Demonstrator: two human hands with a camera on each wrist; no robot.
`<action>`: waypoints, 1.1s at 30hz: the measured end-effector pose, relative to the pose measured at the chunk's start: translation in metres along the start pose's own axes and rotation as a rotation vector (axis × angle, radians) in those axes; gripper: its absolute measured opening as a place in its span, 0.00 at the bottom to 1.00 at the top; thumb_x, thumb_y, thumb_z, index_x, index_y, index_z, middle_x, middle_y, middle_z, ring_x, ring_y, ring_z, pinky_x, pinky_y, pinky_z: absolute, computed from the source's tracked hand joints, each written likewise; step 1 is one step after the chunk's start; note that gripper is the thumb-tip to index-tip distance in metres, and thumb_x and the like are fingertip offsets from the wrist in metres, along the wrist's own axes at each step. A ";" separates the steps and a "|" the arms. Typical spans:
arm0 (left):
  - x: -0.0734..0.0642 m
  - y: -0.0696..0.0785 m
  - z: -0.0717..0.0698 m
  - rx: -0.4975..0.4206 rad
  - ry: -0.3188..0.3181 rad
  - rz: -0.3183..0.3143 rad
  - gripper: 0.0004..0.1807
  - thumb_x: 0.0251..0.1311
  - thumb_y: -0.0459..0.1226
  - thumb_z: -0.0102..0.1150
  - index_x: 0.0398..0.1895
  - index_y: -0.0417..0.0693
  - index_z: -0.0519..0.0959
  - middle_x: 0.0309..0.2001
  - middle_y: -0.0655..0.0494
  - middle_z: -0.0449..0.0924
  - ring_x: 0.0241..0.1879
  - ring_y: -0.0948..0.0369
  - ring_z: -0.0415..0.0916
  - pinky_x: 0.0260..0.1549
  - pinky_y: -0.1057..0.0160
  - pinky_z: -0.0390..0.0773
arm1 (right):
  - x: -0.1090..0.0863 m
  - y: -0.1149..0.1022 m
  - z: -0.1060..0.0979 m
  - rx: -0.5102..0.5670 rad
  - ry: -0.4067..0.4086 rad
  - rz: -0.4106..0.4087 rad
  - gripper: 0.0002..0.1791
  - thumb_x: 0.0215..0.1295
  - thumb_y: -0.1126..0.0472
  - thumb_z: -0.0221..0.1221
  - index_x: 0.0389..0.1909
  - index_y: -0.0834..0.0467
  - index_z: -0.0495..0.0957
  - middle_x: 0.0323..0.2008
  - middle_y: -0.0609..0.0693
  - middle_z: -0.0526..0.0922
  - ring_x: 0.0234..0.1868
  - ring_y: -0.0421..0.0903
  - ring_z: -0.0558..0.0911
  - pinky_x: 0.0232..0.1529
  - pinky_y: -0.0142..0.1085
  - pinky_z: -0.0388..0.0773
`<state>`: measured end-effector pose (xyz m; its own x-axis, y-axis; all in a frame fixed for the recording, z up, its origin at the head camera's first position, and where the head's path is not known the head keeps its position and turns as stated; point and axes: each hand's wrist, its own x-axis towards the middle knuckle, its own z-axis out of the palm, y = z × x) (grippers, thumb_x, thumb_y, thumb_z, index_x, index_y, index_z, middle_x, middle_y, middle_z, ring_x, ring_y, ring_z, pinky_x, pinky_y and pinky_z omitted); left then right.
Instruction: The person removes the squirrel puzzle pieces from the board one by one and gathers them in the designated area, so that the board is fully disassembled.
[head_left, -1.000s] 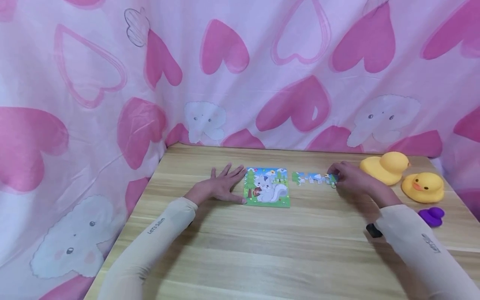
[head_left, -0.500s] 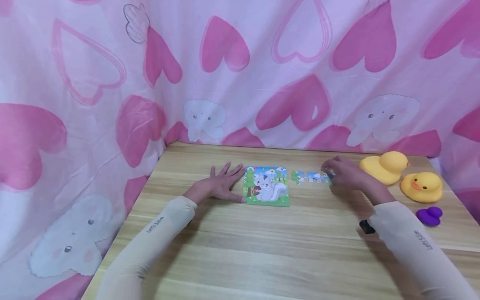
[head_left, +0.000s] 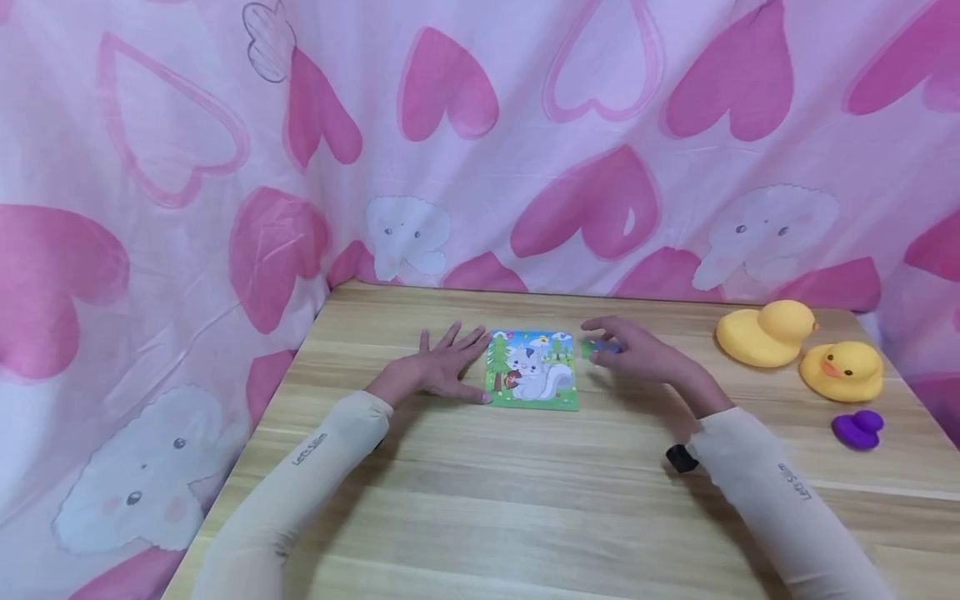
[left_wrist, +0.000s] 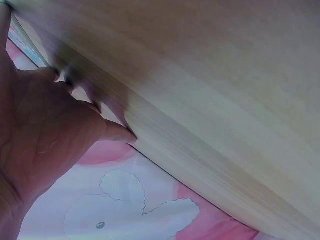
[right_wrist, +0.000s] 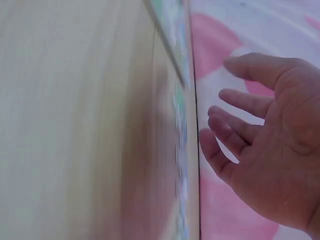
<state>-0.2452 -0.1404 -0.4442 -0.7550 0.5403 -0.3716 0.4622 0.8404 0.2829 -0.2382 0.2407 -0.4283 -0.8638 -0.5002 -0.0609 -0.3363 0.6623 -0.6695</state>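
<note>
Hovering by a row of loose puzzle pieces [head_left: 589, 347], the right hand [head_left: 632, 353] keeps nothing in its grasp, fingers loosely bent and apart! Across from it, the left hand [head_left: 444, 373] spreads its fingers wide, thumb tip and forefinger right at the edge of the squirrel picture board [head_left: 529, 371], which lies flat on the surface [head_left: 480, 483] between both sets of fingers. Now the danger: if those right fingertips dip and drift sideways, they could snag a piece and knock the row crooked. A shove toward the left fingers could drive a piece into the board's edge, and with the left fingers at one side only, a bump from the right might turn the board. The large yellow duck [head_left: 765, 335], out past the right wrist and well apart from the fingers, looks safe enough. From the head, we get the whole squirrel, but the right hand hides much of the row. Over to the right wrist: there's a gap between fingers and pieces, though the pieces blur. And the left wrist reveals what the head view can't, a palm lifted, with the outstretched fingertips seemingly meeting the surface.
</note>
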 end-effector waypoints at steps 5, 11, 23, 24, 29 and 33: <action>-0.003 -0.002 0.001 0.002 0.000 -0.005 0.64 0.59 0.77 0.56 0.88 0.67 0.33 0.88 0.65 0.25 0.87 0.46 0.19 0.74 0.20 0.23 | 0.013 -0.017 0.018 0.111 -0.048 -0.042 0.32 0.76 0.58 0.62 0.78 0.55 0.67 0.75 0.57 0.72 0.67 0.60 0.77 0.66 0.59 0.77; -0.004 -0.001 0.000 -0.002 0.006 -0.005 0.64 0.59 0.76 0.56 0.88 0.68 0.33 0.88 0.65 0.25 0.87 0.45 0.19 0.74 0.21 0.23 | 0.028 -0.036 0.040 0.172 -0.099 -0.029 0.32 0.77 0.56 0.62 0.78 0.50 0.67 0.74 0.54 0.73 0.66 0.55 0.77 0.66 0.55 0.78; -0.001 0.002 -0.002 -0.012 -0.010 0.010 0.63 0.61 0.75 0.56 0.88 0.67 0.32 0.88 0.63 0.24 0.87 0.44 0.18 0.74 0.20 0.23 | 0.038 -0.065 0.067 0.174 -0.156 -0.043 0.34 0.77 0.56 0.60 0.80 0.56 0.65 0.72 0.58 0.75 0.62 0.54 0.79 0.59 0.48 0.82; -0.001 0.002 -0.001 -0.010 -0.009 0.006 0.63 0.61 0.75 0.56 0.88 0.67 0.32 0.88 0.64 0.24 0.87 0.44 0.18 0.73 0.20 0.23 | 0.040 -0.067 0.067 0.172 -0.158 -0.044 0.34 0.77 0.56 0.60 0.80 0.56 0.64 0.73 0.58 0.74 0.61 0.54 0.79 0.58 0.49 0.82; 0.001 0.000 0.000 -0.011 -0.005 0.008 0.63 0.60 0.76 0.55 0.88 0.68 0.32 0.88 0.65 0.24 0.87 0.45 0.17 0.74 0.20 0.23 | 0.045 -0.077 0.071 0.107 -0.162 -0.045 0.34 0.77 0.54 0.62 0.78 0.62 0.66 0.70 0.61 0.76 0.60 0.54 0.79 0.62 0.52 0.80; 0.001 -0.001 0.000 -0.012 0.001 0.009 0.63 0.60 0.76 0.56 0.88 0.68 0.33 0.88 0.65 0.25 0.87 0.45 0.18 0.74 0.20 0.23 | 0.048 -0.081 0.075 0.030 -0.150 -0.026 0.32 0.76 0.54 0.63 0.74 0.63 0.70 0.66 0.62 0.78 0.60 0.55 0.79 0.64 0.54 0.79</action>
<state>-0.2461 -0.1411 -0.4452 -0.7513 0.5478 -0.3681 0.4632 0.8349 0.2973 -0.2247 0.1209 -0.4324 -0.7885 -0.5959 -0.1520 -0.3440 0.6323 -0.6942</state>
